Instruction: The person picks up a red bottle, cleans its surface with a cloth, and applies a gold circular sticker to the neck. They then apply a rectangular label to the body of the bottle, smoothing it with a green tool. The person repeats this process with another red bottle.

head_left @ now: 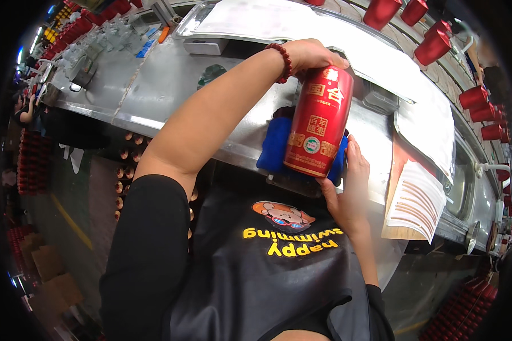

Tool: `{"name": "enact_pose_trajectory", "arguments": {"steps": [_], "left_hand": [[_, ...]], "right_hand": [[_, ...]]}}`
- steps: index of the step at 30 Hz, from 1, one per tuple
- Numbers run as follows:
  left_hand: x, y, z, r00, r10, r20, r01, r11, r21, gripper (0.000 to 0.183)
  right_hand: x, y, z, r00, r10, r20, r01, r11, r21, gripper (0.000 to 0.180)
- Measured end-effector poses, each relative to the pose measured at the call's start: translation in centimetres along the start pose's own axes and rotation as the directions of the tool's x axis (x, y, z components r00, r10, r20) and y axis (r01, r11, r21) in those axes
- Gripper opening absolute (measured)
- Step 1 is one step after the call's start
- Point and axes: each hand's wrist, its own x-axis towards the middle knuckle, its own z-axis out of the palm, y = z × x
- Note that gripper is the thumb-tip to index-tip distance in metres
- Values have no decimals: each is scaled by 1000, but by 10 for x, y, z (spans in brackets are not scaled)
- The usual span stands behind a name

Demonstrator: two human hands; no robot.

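Observation:
A red bottle [320, 119] with gold lettering and a round green-white emblem lies on a blue cloth pad [273, 143] at the near edge of a metal workbench. My left hand [313, 55], with a dark red bead bracelet [286, 62] at its wrist, grips the bottle's far end. Near its lower end is my right hand [345, 187], the thumb at the bottle's bottom rim and the fingers raised beside the cloth. The palm is partly blurred, so how firmly it holds is unclear.
White sheets on trays [367, 55] line the bench's far side. Gold-brown strips lie on white paper [416, 200] at the right. Clear glass or plastic pieces [119, 36] and a metal cup [83, 70] stand at the left. Red bottles [433, 47] stand beyond. A person [25, 113] is at far left.

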Motion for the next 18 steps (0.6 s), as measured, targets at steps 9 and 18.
{"name": "enact_pose_trajectory", "arguments": {"steps": [9, 18], "left_hand": [[-4, 23, 3, 996, -74, -55, 86, 962, 259, 71], [-7, 7, 6, 978, -6, -210, 37, 989, 142, 58]], "right_hand": [[-8, 5, 13, 1000, 13, -24, -12, 1000, 2, 80], [-3, 0, 13, 996, -39, -82, 37, 999, -30, 78]]}}
